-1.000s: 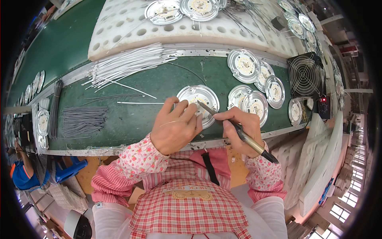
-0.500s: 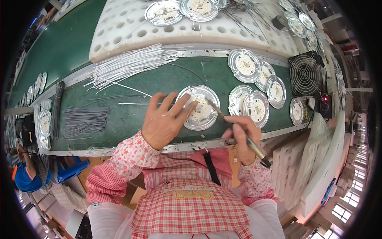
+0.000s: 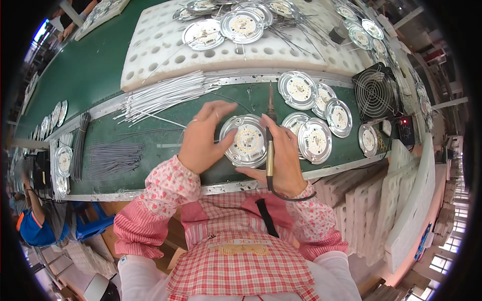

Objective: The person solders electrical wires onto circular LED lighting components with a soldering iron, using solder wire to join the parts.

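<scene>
A: What's the layout, big stuff first?

B: Green worktop under everything, then a holey white foam block along the far side.

A: And the hands?

B: Left hand is loosely open, thumb over the left rim of the round metal disc; can't tell if it's pressing. Right hand is wrapped round a soldering iron, thumb sticking out by the disc's near edge.

A: So where's the disc exactly?

B: Flat on the worktop, between both hands. I'd guess light and stiff, kinda slick, with a delicate face. Grab the rim, keep fingers off the chips.

A: Which way does it point?

B: It's round, so no real long axis. Chip ring faces up.

A: And the iron?

B: Long axis runs away from the person, tip at the far end, cable looping off the near end. Probably light and rigid; hold the handle only, assume the tip's hot.
</scene>
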